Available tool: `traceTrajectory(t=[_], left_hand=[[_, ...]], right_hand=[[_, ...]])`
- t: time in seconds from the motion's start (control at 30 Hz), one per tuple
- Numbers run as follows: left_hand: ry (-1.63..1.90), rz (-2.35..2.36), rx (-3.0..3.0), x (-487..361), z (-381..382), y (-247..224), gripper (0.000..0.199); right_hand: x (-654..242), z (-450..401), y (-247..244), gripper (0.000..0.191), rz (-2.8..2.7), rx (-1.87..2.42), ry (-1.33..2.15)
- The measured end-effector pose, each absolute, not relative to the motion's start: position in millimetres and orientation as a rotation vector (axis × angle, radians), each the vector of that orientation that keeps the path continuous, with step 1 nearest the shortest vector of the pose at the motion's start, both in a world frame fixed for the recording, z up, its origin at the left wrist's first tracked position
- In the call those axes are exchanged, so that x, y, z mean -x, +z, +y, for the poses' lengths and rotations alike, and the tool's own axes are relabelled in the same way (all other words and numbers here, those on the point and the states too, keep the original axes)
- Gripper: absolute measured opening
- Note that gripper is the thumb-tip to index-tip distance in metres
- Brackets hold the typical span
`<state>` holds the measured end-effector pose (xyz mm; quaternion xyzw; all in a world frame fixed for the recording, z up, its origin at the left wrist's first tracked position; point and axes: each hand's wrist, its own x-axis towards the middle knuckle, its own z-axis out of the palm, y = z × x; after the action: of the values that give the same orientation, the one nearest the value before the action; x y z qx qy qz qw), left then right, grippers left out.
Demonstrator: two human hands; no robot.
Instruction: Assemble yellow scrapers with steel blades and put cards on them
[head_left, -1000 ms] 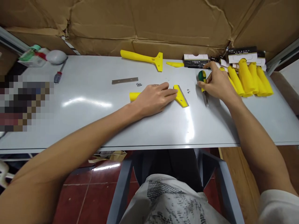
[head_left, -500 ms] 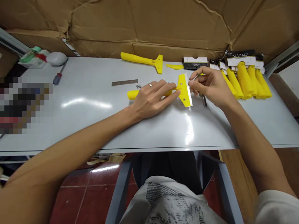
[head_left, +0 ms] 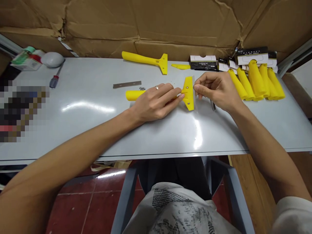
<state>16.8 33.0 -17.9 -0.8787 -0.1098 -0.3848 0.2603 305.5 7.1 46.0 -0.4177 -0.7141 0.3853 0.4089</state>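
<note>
A yellow scraper (head_left: 188, 94) lies across the table, its T-shaped head pointing right and showing two screws. My left hand (head_left: 156, 102) is closed over its handle, with the forefinger and middle finger reaching the neck. Along the head's outer edge runs a thin, pale grey blade (head_left: 194, 83). The fingertips of my right hand (head_left: 216, 89) are pinched on that blade. Under the right hand, a dark metal tool (head_left: 213, 105) shows only in part; its kind is hidden. Just behind the handle are several small screws (head_left: 142, 88) and a loose flat blade (head_left: 127, 84).
Another yellow scraper handle (head_left: 143, 59) lies at the back. Black-and-white boxes (head_left: 203, 62) stand near the cardboard (head_left: 165, 22). Several yellow handles (head_left: 255, 81) are grouped at right. A screwdriver (head_left: 54, 81) and a white rounded object (head_left: 52, 59) lie at left.
The scraper and both hands have shifted slightly left. The blade edge, bright before, now looks thin and grey. The view has also moved a little.
</note>
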Motion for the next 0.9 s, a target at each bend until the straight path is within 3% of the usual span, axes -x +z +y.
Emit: traceTrajectory(t=[0.17, 0.4, 0.53, 0.7, 0.9], left_hand=[[-1.019, -0.394, 2.337, -9, 42, -8, 0.044], [-1.074, -0.385, 2.223, -12, 49, 2, 0.032], [-0.988, -0.351, 2.257, -12, 49, -5, 0.028], [-0.941, -0.383, 2.429, -9, 50, -18, 0.041], [-0.958, -0.311, 2.397, -11, 46, -17, 0.036]], right_hand=[[-317, 20, 43, 0.030, -1.806, 1.167, 0.786], [-334, 31, 36, 0.005, -2.257, 1.335, 0.369], [-325, 25, 38, 0.006, -2.363, 1.412, 0.318], [-319, 22, 38, 0.018, -2.432, 1.485, 0.245], [-321, 22, 36, 0.023, -2.480, 1.397, 0.235]])
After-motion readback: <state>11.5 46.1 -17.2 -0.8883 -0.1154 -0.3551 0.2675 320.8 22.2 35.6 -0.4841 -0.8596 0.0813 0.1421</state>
